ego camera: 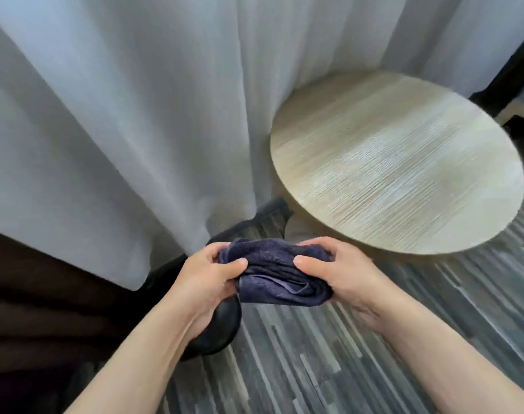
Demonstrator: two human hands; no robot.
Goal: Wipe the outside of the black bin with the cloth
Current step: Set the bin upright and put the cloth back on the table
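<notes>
Gripping a bunched dark blue cloth (pixel 277 271) between them, both hands sit low in the centre of the head view. The left hand (pixel 208 279) closes on the cloth's left end, thumb laid across the top and fingers curled underneath. The right hand (pixel 338 273) closes on the right end in the same way, thumb pointing inward toward the other thumb. Both forearms are bare and run up from the bottom corners of the frame, meeting at the cloth in a narrow V.

Directly beneath the left wrist, the black bin (pixel 222 327) stands on the striped grey floor (pixel 314 369); only its rounded dark side shows, the rest covered by the arm and cloth. The cloth is held above the bin and appears clear of it.

A white curtain (pixel 120 115) fills the upper left and hangs down just behind the bin. The round wooden table (pixel 398 162) occupies the right of the frame, its near edge close to the right hand's knuckles. Open floor spreads across the lower right and lower centre.
</notes>
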